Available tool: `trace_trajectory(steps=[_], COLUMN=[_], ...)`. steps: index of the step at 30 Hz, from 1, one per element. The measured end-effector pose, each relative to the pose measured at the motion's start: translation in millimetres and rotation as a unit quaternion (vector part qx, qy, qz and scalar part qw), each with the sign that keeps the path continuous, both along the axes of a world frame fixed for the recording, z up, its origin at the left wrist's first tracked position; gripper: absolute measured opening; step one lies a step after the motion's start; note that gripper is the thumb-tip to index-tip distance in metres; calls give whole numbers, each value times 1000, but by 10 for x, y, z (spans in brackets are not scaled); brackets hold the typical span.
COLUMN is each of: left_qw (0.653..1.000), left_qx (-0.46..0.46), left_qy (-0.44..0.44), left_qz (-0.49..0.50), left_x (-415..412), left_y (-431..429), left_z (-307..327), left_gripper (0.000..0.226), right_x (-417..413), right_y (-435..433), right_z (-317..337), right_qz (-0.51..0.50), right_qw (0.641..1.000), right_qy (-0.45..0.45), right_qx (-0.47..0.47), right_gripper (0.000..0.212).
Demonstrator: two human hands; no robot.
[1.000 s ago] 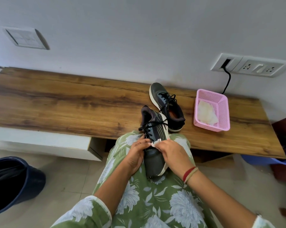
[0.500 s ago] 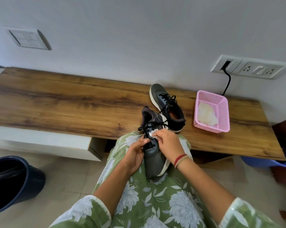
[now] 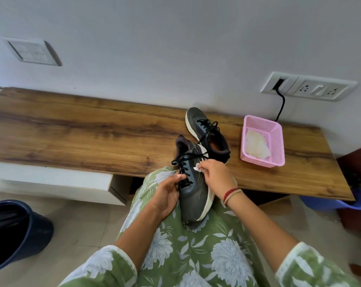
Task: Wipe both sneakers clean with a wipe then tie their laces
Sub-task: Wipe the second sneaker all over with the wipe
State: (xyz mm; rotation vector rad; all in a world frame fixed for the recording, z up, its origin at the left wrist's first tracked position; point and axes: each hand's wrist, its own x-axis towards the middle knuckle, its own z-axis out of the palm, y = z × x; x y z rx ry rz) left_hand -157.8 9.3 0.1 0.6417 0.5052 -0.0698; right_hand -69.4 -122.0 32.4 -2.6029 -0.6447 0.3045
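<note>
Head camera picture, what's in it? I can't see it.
A person holds a sneaker on their lap, left hand gripping it, right hand pinching a wipe by its laces. A second sneaker and a pink basket sit on the bench.

One sneaker [image 3: 193, 195] lies on the lap; the second sneaker [image 3: 206, 133] sits behind it on the tabletop [image 3: 71, 137], basket [image 3: 276, 146] to its right

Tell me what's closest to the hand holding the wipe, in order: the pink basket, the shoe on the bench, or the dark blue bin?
From the right hand:
1. Shoe on the bench, just behind the hand.
2. Pink basket, farther off to the right.
3. Dark blue bin, far off to the left.
</note>
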Motion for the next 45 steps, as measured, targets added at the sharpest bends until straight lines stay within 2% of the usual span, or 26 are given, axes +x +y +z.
trace_trajectory(steps=[5, 8, 12, 14, 15, 17, 19, 21, 23, 25, 29, 33, 37, 40, 42, 44, 45], left_qw=[1000, 1000, 1000, 1000, 1000, 1000, 1000, 1000, 1000, 1000, 1000, 1000, 1000, 1000, 1000, 1000, 1000], left_qx=[-2, 5, 8, 19, 23, 21, 14, 8, 4, 5, 9, 15, 10, -1, 1, 9, 12], left_qy=[-2, 7, -3, -11, -13, -10, -2, 5, 6, -1, -4, -3, 4, 3, -1, -5, -7], left_qz=[2, 1, 2, -6, -10, -7, 2, 5, 4, -3, 1, -4, 3, 7, 6, 2, 2], left_x=[7, 16, 2, 6, 6, 6, 0, 7, 17, 26, 19, 12, 5, 4, 6, -2, -3], left_y=[-8, -14, -30, -23, -22, -25, -10, -1, -3, -16, -33, -35, -33, -32, -52, -57, -49], left_z=[-45, -76, -10, 24, 41, 43, 6, -41, -57, -34, 34, 68, 47, 44, 64, 90, 85], left_gripper=[21, 25, 19, 15, 14, 17, 22, 16, 15, 15, 19, 16, 21, 12, 11, 11, 9], right_x=[-153, -247, -275, -136, -77, -70, -249, -481, -610, -721, -591, -296, -507, -672, -805, -790, -702], right_y=[-133, -239, -312, -274, -259, -186, -136, -172, -219, -256, -247, -145, -128, -202, -228, -248, -226], right_z=[-108, -110, 81, 197, 198, 148, 39, -18, -90, -80, 146, 41, -132, -125, -42, 68, 124], right_qz=[40, 73, 163, 128, 90, 49, 76, 97, 96, 93, 48, -24, 14, 54, 83, 106, 86], right_qw=[998, 996, 982, 987, 993, 997, 990, 985, 984, 989, 998, 997, 997, 990, 992, 994, 996], right_qy=[-54, -58, 6, 62, 58, -25, -85, -120, -146, -114, 29, -70, -81, -128, -89, -9, 35], right_qx=[-21, -18, -95, -72, -54, -56, -88, -80, -34, -8, 16, 27, -12, 3, -15, -18, -5], right_gripper=[22, 20, 24, 22, 22, 26, 31, 26, 15, 17, 18, 20, 24, 16, 20, 18, 19])
